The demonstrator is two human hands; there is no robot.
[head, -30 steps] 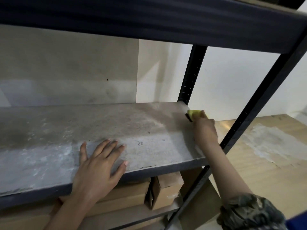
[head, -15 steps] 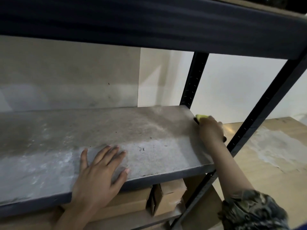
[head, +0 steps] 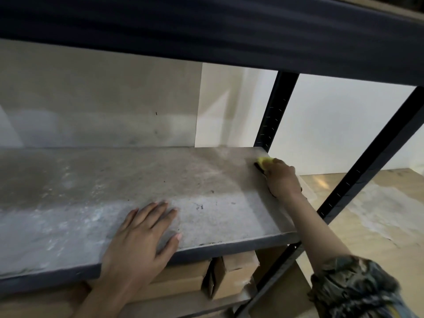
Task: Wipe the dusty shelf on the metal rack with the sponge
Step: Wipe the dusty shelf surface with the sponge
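Sponge (head: pixel 265 161): yellow with a dark scrub layer on its underside, sitting at the far right corner of the shelf (head: pixel 160 191), next to the rear upright (head: pixel 273 111). Right hand (head: pixel 282 179) curls over it and grips it, pressed to the board. Only the sponge's far tip shows; the rest is hidden under the fingers, so its full shape is hard to tell. Left hand (head: pixel 140 235) lies flat, fingers spread and straight, palm down on the near edge of the shelf, holding nothing. Right forearm ends in a rolled camo sleeve (head: pixel 351 285), cut off at the lower right frame edge.

Shelf board is grey and dusty, with pale whitish patches on the near left, a darker area at the far left, and a few small dark specks near the middle. Dark metal rack beam (head: pixel 206 31) crosses overhead, blurred. Front upright (head: pixel 371 161) slants down on the right. Cardboard boxes (head: pixel 229 276) sit on the level below, partly hidden by the shelf edge. Behind: a beige panel (head: pixel 98 99) on the left, white wall (head: pixel 339 129) on the right. Wooden floor (head: pixel 378 214) on the right carries a pale smeared patch.
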